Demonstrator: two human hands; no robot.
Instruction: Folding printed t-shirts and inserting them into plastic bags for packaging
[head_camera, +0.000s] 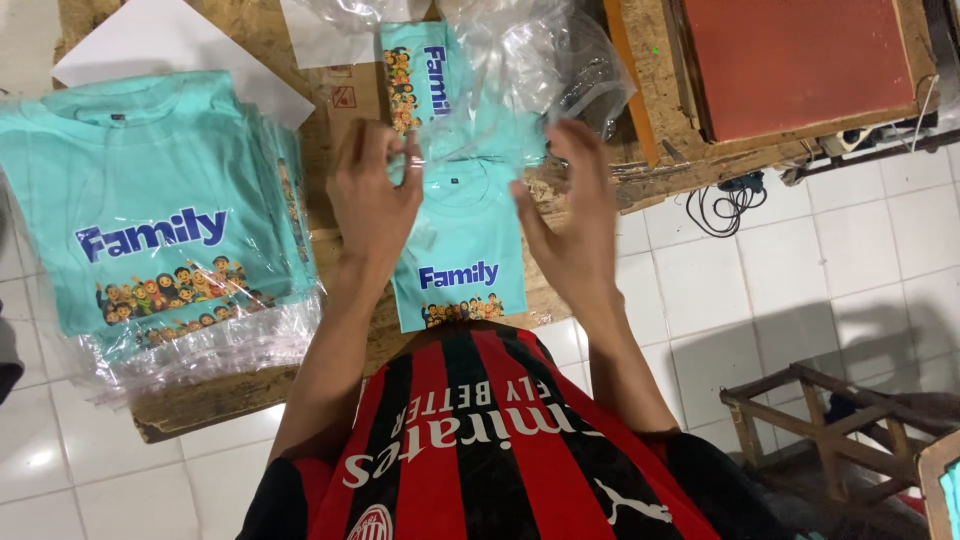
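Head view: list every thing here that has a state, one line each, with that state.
left hand: raised, fingers pinching the clear plastic bag
right hand: raised, open-fingered, at the bag's other edge
clear plastic bag: mouth held open between the hands
small turquoise shirt: folded flat, print up, top end at the bag mouth
stack of bagged shirts: folded, piled, wrapped in plastic
wooden table: worn, bearing the shirts
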